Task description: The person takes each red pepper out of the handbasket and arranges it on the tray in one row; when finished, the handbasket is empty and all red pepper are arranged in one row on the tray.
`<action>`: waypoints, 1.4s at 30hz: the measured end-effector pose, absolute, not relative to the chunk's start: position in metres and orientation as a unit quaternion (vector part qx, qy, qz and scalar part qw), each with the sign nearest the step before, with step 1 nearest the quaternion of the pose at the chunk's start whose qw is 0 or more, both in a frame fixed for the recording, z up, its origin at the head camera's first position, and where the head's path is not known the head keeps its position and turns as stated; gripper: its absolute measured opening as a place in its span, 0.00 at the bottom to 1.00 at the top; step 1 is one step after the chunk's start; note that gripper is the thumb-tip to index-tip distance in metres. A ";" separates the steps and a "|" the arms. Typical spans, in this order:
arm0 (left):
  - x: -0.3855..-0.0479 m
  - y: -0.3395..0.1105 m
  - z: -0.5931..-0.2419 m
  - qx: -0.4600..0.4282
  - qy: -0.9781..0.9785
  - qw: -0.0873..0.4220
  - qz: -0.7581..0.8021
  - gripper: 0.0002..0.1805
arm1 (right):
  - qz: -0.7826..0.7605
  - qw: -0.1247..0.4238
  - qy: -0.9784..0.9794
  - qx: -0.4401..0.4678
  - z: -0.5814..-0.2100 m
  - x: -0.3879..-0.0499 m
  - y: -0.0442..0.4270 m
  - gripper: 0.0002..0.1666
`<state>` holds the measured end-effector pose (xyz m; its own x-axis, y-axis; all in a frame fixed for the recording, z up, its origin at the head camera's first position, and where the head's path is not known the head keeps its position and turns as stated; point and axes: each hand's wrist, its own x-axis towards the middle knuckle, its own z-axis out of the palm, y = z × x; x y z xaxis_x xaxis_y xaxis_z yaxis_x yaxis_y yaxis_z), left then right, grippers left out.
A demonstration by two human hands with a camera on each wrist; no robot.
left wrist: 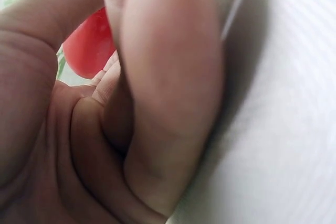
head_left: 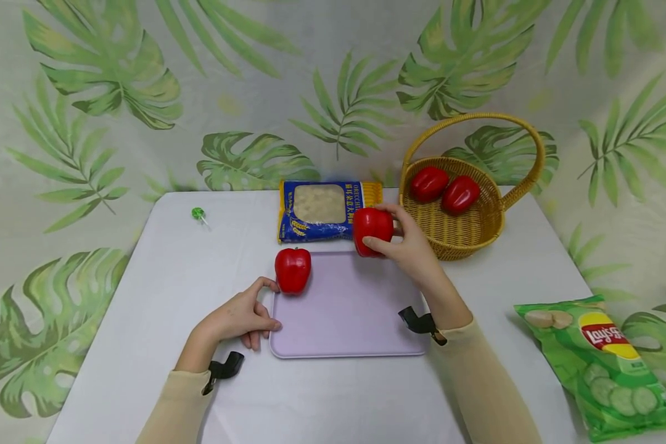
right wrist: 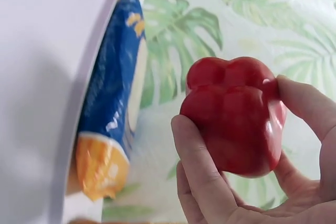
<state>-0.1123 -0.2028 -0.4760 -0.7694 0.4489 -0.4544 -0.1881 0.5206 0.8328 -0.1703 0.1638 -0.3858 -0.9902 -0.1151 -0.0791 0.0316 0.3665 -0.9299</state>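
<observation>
My right hand [head_left: 407,246] holds a red bell pepper [head_left: 372,229] between thumb and fingers, raised over the far right part of a pale purple tray [head_left: 344,314]. The right wrist view shows the lobed end of this pepper [right wrist: 233,124] facing the camera. Another red bell pepper [head_left: 293,271] stands upright in the tray's far left corner. At the tray's left edge lies my left hand [head_left: 241,314]; its bent index finger and its thumb touch the rim, while the other fingers curl loosely beside it. In the left wrist view those fingers [left wrist: 170,77] hide most of the tray.
A wicker basket [head_left: 444,228] with two red peppers [head_left: 460,195] stands at the back right. Behind the tray lies a blue pasta bag [head_left: 319,209]. A green lollipop [head_left: 198,214] lies at the back left, and a green chip bag [head_left: 605,364] at the right edge.
</observation>
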 end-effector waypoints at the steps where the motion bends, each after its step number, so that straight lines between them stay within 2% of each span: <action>1: -0.112 -0.203 -0.476 0.081 0.807 0.330 0.483 0.40 | -0.559 0.071 0.825 -0.028 -0.387 -0.170 0.160 0.42; 13: -0.113 -0.203 -0.476 0.075 0.810 0.328 0.481 0.40 | -0.539 0.125 0.832 -0.045 -0.412 -0.162 0.114 0.40; 24: -0.112 -0.205 -0.475 0.075 0.810 0.328 0.480 0.40 | -0.536 0.129 0.833 -0.047 -0.432 -0.160 0.095 0.35; 35: -0.112 -0.204 -0.476 0.084 0.808 0.326 0.483 0.39 | -0.521 0.119 0.844 -0.042 -0.442 -0.158 0.088 0.36; 42: -0.113 -0.202 -0.477 0.086 0.808 0.325 0.484 0.39 | -0.519 0.134 0.843 -0.028 -0.447 -0.158 0.086 0.38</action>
<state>-0.1125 -0.2019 -0.4766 -0.7736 0.4540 -0.4420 -0.1749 0.5175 0.8376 -0.1579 0.0861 -0.4469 -0.9623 -0.1863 -0.1980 0.0929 0.4589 -0.8836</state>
